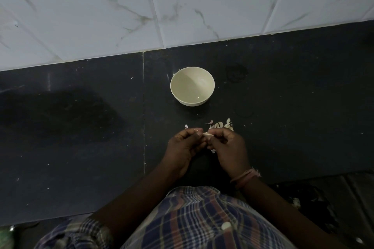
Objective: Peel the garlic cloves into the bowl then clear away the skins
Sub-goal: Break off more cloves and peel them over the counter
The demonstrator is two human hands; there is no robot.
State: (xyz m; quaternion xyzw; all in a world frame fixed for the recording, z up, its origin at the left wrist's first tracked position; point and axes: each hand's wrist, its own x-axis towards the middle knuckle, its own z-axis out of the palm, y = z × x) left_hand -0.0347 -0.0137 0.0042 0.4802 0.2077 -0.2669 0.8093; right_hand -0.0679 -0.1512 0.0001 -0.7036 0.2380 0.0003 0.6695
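Both hands up close now: my left hand (187, 143) and right hand (226, 143) pinch one garlic clove (207, 134) between the fingertips, held low over the counter (81, 147) so skins drop by the pile of cloves (222, 125). The bowl (192, 86) sits just beyond (looks empty, I think), within easy reach.

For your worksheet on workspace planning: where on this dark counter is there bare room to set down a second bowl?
Bare counter lies left of the cream bowl, up to the marble-tiled wall, and right of it too. It is crowded between bowl and hands, where the garlic cloves lie beside the right hand.
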